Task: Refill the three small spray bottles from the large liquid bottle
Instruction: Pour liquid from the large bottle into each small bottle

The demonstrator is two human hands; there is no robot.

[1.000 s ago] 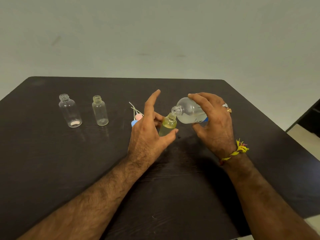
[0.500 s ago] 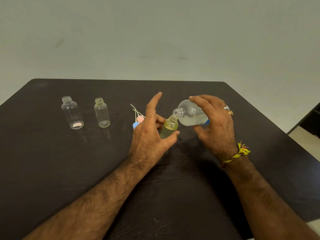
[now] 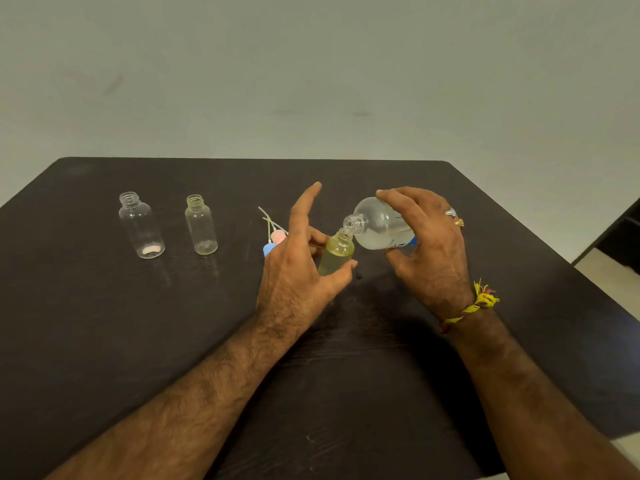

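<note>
Head view: right hand (image 3: 429, 251) gripping large bottle (image 3: 381, 225), tipping it near-horizontal, mouth touching neck of small yellowish bottle (image 3: 335, 252). Left hand (image 3: 298, 271) pinching that bottle between thumb and curled fingers, index sticking out straight. Pouring step looks underway on first of three; level looks high. Two empty small bottles (image 3: 140, 225) (image 3: 201, 225) standing uncapped, well apart at left. Spray caps (image 3: 273, 242) lying behind left hand. Next: righting large bottle before overflow, swapping in empty one.
</note>
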